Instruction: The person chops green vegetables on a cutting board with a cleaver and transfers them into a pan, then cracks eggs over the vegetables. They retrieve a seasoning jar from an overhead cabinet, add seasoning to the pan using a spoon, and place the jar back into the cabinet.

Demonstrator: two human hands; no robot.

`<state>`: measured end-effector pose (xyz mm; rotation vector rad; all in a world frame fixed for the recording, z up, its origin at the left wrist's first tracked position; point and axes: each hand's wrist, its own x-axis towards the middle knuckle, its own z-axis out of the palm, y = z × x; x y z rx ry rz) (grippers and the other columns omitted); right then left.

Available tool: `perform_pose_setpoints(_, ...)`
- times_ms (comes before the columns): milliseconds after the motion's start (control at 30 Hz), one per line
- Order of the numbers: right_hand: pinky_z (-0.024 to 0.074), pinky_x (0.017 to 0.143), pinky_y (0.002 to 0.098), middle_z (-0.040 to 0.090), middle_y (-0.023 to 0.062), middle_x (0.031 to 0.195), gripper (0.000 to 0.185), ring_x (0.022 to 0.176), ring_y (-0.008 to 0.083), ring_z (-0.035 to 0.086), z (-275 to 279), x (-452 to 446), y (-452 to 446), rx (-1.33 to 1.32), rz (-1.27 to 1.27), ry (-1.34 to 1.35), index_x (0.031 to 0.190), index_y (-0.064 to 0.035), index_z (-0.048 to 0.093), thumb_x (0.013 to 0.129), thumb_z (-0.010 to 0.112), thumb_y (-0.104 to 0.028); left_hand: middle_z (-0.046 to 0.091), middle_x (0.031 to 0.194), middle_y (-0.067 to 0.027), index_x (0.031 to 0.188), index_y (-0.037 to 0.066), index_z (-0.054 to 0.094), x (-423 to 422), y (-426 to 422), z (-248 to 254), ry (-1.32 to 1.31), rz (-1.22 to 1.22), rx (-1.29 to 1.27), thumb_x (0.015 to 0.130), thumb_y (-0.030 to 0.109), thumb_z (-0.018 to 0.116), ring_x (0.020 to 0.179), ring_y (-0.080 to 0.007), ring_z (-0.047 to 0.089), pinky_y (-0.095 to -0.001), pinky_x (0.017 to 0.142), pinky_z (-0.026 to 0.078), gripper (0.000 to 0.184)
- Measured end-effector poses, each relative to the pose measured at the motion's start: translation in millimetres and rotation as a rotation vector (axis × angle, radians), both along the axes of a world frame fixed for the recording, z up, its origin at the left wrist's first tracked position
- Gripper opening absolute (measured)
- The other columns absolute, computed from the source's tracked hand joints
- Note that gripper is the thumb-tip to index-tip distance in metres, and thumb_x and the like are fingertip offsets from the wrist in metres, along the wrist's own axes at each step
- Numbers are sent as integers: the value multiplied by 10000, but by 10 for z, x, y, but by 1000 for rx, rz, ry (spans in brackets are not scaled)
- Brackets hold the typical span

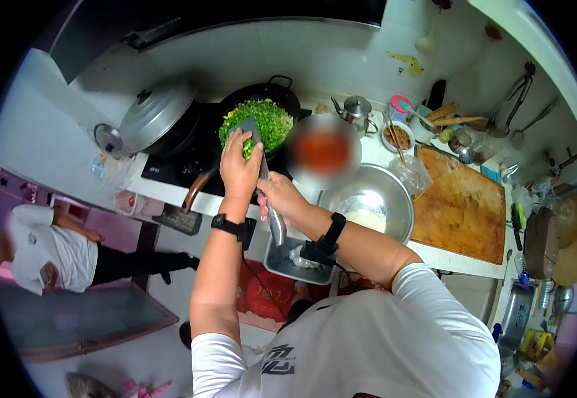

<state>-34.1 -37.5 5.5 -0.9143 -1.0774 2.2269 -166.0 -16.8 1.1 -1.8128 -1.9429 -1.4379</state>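
Observation:
My right hand (282, 198) is wrapped round the handle of a kitchen knife (276, 229), which looks metal. Its broad grey blade points away from me over a dark wok (287, 98). Chopped greens (264, 119) fill the wok, with some yellow bits at the left. My left hand (238, 162) lies against the blade with fingers stretched out, and more green pieces show between thumb and fingers. Below the knife handle is a grey rectangular tray (288, 270) with something pale in it.
A lidded pot (159, 114) stands left of the wok. To the right are a steel bowl (404, 199), a kettle (356, 109), a small bowl with chopsticks (398, 138) and a wooden cutting board (461, 205). Another person (63, 249) is at the left.

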Motion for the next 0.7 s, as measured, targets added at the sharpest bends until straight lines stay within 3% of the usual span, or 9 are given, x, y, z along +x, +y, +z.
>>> perform_pose_setpoints(167,451,389,328,494,63,623,144,436,166,498,68,-548,569,25,-171,-143,946,-82,447,939,470,-224,602,1195,-226,1047,45,652,-467,792,-53,-103,-105,53,815,190,669,1154,-377,544,-417,996,421,274)
perform_pose_setpoints(367,451,425,282,487,18,639,135,460,118,476,15,-700,935,112,-259,-297,911,-100,457,944,490,-226,647,1138,-147,959,73,670,-839,1431,-489,-146,-122,82,820,194,629,1089,-355,580,-417,961,437,188)
perform_pose_setpoints(467,462,460,262,489,11,645,137,492,114,487,19,-614,1048,189,-294,-289,903,-95,475,947,487,-224,645,1166,-92,899,128,697,-1028,1611,-737,206,168,-57,819,233,603,1180,-324,526,-506,1024,340,162)
perform_pose_setpoints(500,462,460,262,489,11,645,137,492,114,487,-5,-575,1106,192,-306,-297,903,-95,475,947,487,-224,638,1188,-78,889,144,706,-1031,1623,-754,153,189,-118,841,257,590,1235,-317,484,-532,1047,303,169)
perform_pose_setpoints(600,472,479,260,498,8,656,164,505,110,494,-11,-542,1234,266,-310,-271,910,-100,486,958,485,-256,639,1190,-79,902,123,709,-1056,1658,-712,82,207,-151,886,320,554,1241,-324,479,-519,1069,282,251)
perform_pose_setpoints(667,485,511,260,507,12,676,244,531,108,504,57,-501,1283,160,-310,-240,914,-104,500,974,487,-340,590,1253,-154,1092,83,663,-1010,1636,-635,-29,112,-192,908,428,526,1276,-370,432,-532,1089,242,415)
perform_pose_setpoints(700,485,511,260,507,12,676,244,531,108,504,105,-479,1278,161,-312,-238,914,-104,500,974,487,-340,590,1253,-154,1092,83,663,-935,1580,-579,-27,110,-190,908,428,526,1276,-370,432,-532,1089,242,415)
